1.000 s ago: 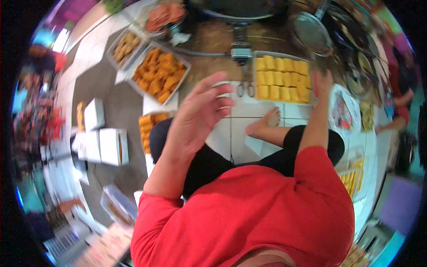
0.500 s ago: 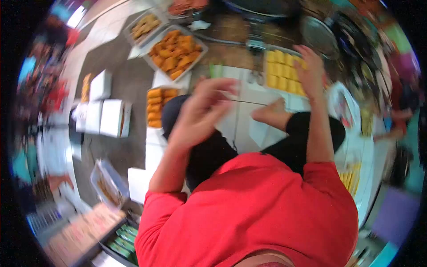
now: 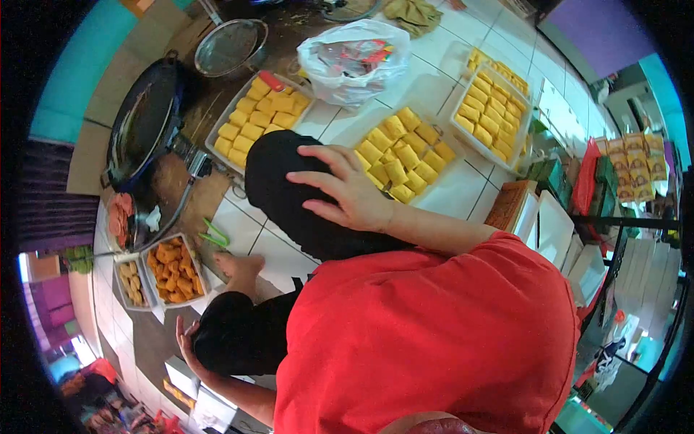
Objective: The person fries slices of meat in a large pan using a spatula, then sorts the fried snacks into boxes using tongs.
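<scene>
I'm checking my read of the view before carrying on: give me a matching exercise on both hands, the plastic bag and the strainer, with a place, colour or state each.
Column one
1. Right hand
2. Left hand
3. Plastic bag
4. Strainer

Column two
A. White
B. At the left knee
C. Round, with mesh
D. At the right knee

Pairs: 1-D, 2-B, 3-A, 4-C

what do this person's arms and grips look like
The left grip and right grip are bare hands, with no gloves or watch visible. A plain red short sleeve shows on the right; both forearms are uncovered.
</scene>
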`<move>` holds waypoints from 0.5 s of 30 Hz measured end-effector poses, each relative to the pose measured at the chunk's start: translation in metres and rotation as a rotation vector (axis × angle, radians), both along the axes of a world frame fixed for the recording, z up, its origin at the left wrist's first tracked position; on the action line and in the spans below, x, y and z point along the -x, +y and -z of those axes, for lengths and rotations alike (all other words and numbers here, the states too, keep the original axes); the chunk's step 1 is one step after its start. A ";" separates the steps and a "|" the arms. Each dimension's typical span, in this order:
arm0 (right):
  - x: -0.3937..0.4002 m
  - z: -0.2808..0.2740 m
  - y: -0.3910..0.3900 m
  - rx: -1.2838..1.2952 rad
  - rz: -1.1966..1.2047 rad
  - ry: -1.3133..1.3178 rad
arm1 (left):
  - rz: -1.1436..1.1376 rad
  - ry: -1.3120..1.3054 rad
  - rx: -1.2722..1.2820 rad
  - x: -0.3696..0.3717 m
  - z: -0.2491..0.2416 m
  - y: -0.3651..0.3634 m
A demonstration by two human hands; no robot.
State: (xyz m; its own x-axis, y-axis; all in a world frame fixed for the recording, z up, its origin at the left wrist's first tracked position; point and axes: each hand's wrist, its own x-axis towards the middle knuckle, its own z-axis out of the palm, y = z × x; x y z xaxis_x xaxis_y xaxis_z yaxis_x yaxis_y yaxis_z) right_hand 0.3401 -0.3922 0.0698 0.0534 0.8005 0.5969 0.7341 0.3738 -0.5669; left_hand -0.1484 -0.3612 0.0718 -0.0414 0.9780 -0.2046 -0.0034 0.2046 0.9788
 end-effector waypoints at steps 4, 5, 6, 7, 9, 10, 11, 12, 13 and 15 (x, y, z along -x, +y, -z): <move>-0.008 0.005 0.006 -0.021 0.030 0.030 | -0.054 0.022 0.045 -0.026 -0.022 -0.011; -0.014 0.006 0.006 -0.015 0.032 0.052 | -0.059 0.018 0.050 -0.025 -0.021 -0.011; -0.020 0.008 0.006 -0.007 0.024 0.075 | -0.075 0.014 0.058 -0.018 -0.019 -0.011; -0.024 0.010 0.007 0.003 0.004 0.098 | -0.102 0.011 0.066 -0.007 -0.017 -0.014; -0.035 0.010 0.013 0.022 0.027 0.103 | -0.170 0.328 -0.158 0.008 -0.006 -0.010; -0.042 0.002 0.018 0.044 0.059 0.072 | -0.223 0.330 -0.195 0.013 -0.004 -0.010; -0.051 -0.007 0.029 0.035 0.087 -0.005 | -0.365 0.344 -0.218 -0.008 -0.015 -0.007; -0.054 -0.016 0.041 -0.020 0.112 -0.001 | -0.438 0.266 -0.137 -0.016 -0.019 -0.010; -0.056 -0.031 0.054 -0.104 0.155 -0.050 | -0.450 0.309 -0.246 -0.039 -0.027 -0.011; -0.051 -0.061 0.088 -0.187 0.138 0.010 | -0.400 0.566 -0.316 -0.072 -0.038 -0.019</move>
State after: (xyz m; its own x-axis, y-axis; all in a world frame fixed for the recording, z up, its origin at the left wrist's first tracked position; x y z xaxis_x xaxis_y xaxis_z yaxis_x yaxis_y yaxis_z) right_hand 0.3912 -0.3040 0.1310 0.1613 0.6604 0.7334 0.7800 0.3700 -0.5047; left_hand -0.0759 -0.3798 0.1101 -0.4204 0.8749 0.2405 0.5014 0.0031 0.8652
